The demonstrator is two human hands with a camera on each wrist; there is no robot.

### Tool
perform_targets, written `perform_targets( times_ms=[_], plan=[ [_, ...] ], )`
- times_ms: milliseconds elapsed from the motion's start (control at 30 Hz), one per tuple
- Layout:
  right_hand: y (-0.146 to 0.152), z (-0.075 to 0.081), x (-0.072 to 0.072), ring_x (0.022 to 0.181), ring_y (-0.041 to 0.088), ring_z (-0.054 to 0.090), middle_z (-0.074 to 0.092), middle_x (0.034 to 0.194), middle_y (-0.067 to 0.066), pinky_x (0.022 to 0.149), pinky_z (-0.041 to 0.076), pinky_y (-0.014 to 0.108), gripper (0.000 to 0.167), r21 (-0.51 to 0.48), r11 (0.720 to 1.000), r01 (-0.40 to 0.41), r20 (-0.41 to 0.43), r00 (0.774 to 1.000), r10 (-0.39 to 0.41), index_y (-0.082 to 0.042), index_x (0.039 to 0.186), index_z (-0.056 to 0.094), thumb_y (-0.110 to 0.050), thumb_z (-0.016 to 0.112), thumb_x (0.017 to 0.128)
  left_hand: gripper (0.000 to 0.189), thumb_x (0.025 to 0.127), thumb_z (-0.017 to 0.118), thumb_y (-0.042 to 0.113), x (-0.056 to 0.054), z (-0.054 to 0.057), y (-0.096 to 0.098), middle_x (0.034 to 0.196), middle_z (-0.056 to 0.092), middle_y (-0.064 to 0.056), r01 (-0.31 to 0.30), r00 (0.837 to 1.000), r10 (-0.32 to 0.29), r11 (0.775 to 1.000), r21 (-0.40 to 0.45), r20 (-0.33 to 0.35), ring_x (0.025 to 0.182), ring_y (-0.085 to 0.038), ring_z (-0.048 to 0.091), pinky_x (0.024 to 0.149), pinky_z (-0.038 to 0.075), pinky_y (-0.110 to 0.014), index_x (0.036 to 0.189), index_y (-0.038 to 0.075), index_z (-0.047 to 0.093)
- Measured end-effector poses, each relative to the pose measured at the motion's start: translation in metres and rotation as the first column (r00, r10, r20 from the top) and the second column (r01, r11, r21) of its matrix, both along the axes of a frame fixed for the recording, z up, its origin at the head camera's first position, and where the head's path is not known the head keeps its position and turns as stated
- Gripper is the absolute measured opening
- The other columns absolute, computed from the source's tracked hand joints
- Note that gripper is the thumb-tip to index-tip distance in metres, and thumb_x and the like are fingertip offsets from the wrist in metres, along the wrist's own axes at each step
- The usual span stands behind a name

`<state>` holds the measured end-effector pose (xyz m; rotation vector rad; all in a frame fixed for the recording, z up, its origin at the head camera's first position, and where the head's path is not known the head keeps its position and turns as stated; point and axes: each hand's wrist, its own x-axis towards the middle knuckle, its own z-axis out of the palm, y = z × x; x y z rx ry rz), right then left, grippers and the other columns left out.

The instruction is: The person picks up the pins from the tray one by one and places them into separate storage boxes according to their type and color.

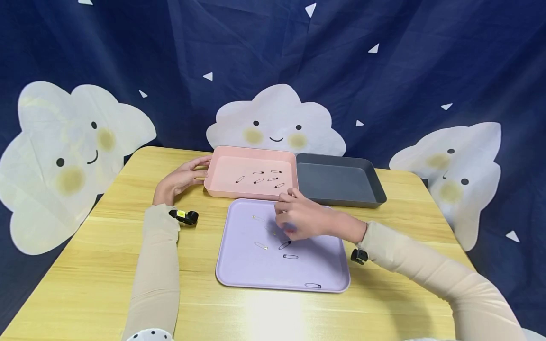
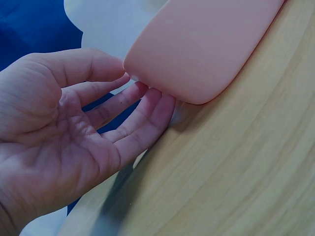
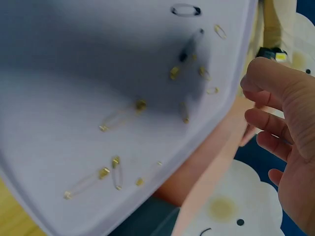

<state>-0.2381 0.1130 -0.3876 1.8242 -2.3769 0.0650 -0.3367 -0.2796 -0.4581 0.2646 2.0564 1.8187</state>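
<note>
Safety pins (image 1: 284, 245) lie in two trays on the wooden surface (image 1: 85, 265). Six dark pins (image 1: 259, 181) are scattered from the middle towards the right side of the pink tray (image 1: 226, 163), which stands near the surface's back edge. Its right side meets the left side of a dark grey tray (image 1: 337, 177). Just in front of the pink tray is a flat purple tray (image 1: 251, 272), carrying both dark and gold pins (image 1: 261, 246). One dark pin lies along its front edge, towards the front right corner; two more lie near its middle. Gold pins lie between the middle and the back left corner, and the right wrist view shows several others.

The left hand (image 1: 181, 178) touches the pink tray's left end, its fingers slightly apart and gently bent, their tips against the outer wall. The right hand (image 1: 304, 218) is above the back right part of the purple tray, with its fingers curled near the pink tray's front right corner; whether they pinch a pin cannot be told. Both arms wear beige sleeves (image 1: 159, 265). Behind the surface hangs a navy cloth (image 1: 256, 47) with smiling white clouds (image 1: 276, 111).
</note>
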Motion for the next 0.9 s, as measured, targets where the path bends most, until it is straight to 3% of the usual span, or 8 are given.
perform_targets(
  times_ms=[267,500,900],
  plan=[
    [0.003,-0.017,0.009,0.093,0.014,0.043,0.053,0.088,-0.009,0.092,0.031,0.039,0.016,0.044,0.999,-0.02,0.059,0.998,0.017,-0.023,0.077,0.066,-0.021,0.08,0.07,0.068,0.104,0.051,0.002,-0.001,-0.001,-0.001,0.168,0.021,-0.018,-0.001,1.0,0.001,1.0,0.004,0.005,0.149,-0.036,0.031,0.094,0.049,-0.021,0.163,0.007,0.019],
    [0.001,-0.024,0.013,0.089,0.014,0.04,0.05,0.086,-0.009,0.09,0.028,0.038,0.014,0.102,0.995,-0.004,0.095,0.995,-0.006,-0.022,0.074,0.066,-0.017,0.078,0.071,0.067,0.105,0.048,0.002,-0.001,0.0,-0.001,0.169,0.019,-0.017,-0.006,1.0,0.006,1.0,0.009,0.018,0.149,-0.035,0.03,0.098,0.048,-0.026,0.163,0.006,0.017],
    [-0.002,-0.031,0.012,0.09,0.014,0.038,0.05,0.086,-0.008,0.092,0.029,0.04,0.017,0.115,0.993,-0.015,0.107,0.994,0.002,-0.021,0.071,0.062,-0.016,0.078,0.071,0.065,0.105,0.047,0.001,0.001,0.001,0.001,0.168,0.019,-0.019,-0.019,1.0,0.018,1.0,0.018,0.02,0.142,-0.031,0.038,0.091,0.052,-0.02,0.163,0.006,0.018]
  ],
)
